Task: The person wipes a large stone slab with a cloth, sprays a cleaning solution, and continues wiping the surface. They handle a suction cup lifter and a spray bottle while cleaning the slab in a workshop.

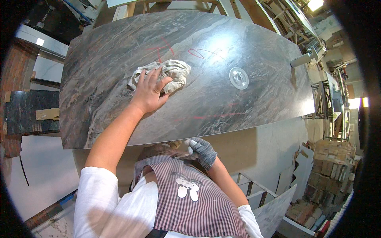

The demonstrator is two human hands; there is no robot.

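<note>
A crumpled off-white cloth (177, 72) lies bunched on a large dark grey, brown-veined marble-look slab (107, 99). My bare left hand (150, 92) presses down on the cloth, its fingers over the folds and its thumb bent against them. Just below the slab's near edge, in front of my striped apron (198, 214), is my right hand (203, 152) in a grey glove. Its fingers are curled closed; what they hold, if anything, cannot be made out. To the right on the slab sits a round clear disc (239, 78), and red marks run across the surface.
A grey cylinder (301, 60) stands at the slab's right end. Stacked brown and grey pieces (321, 186) fill the floor on the right, near a metal frame (254, 186). White panels (47, 170) and dark slabs (31, 111) lie on the left. Wooden supports (131, 8) show behind.
</note>
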